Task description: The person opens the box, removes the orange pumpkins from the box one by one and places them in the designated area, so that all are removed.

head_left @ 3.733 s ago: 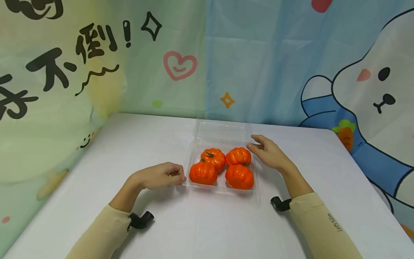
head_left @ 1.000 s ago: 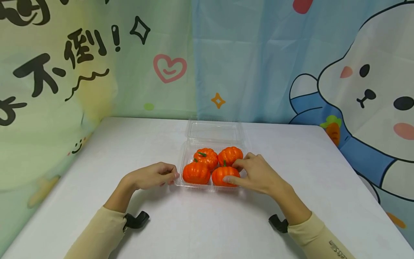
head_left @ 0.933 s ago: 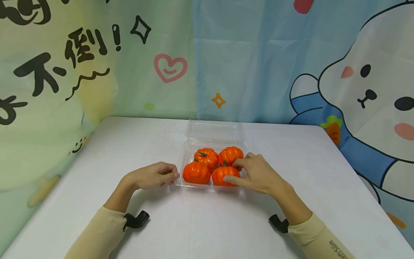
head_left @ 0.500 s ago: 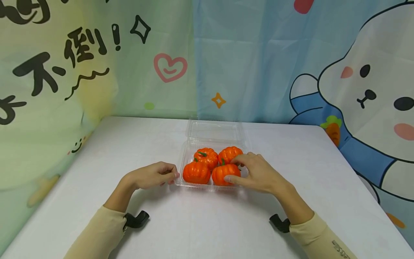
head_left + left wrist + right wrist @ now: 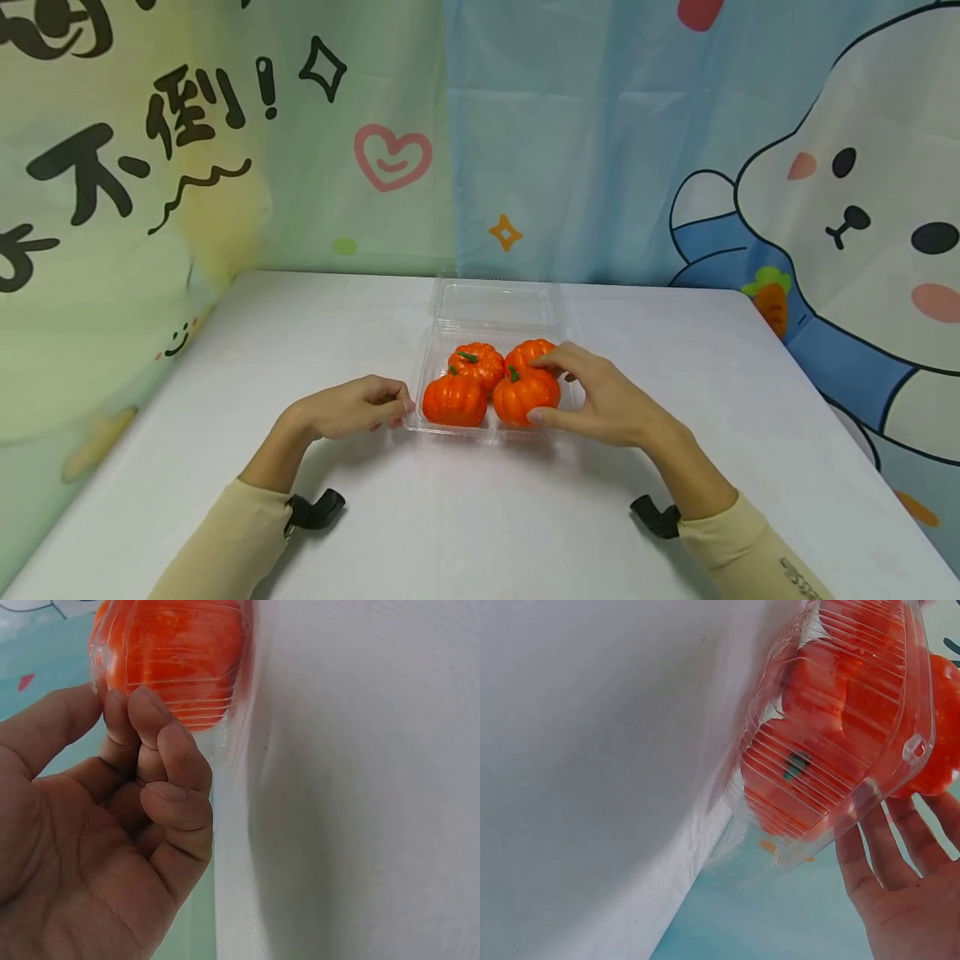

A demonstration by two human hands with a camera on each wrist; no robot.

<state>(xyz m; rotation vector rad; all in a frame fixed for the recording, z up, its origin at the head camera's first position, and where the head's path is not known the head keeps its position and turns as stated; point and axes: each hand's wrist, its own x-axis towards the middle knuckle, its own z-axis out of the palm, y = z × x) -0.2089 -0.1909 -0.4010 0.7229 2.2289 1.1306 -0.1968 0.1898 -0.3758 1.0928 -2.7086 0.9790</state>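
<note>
A clear plastic clamshell box with its lid folded back lies on the table. Inside it, in the head view, are orange toy pumpkins: one front left, one back left, one back right. My right hand grips another pumpkin at the front right, thumb in front and fingers behind; it rises above the box rim in the right wrist view. With thumb and fingertips my left hand pinches the box's front left corner, also visible close up in the left wrist view.
A white-covered table carries the box near its far side. Behind it hangs a printed cloth backdrop with a cartoon bear. Black wrist cameras sit at both sleeves.
My right hand came from the box's right rim to the front right pumpkin, took hold of it and has lifted it slightly. My left hand stays at the box corner.
</note>
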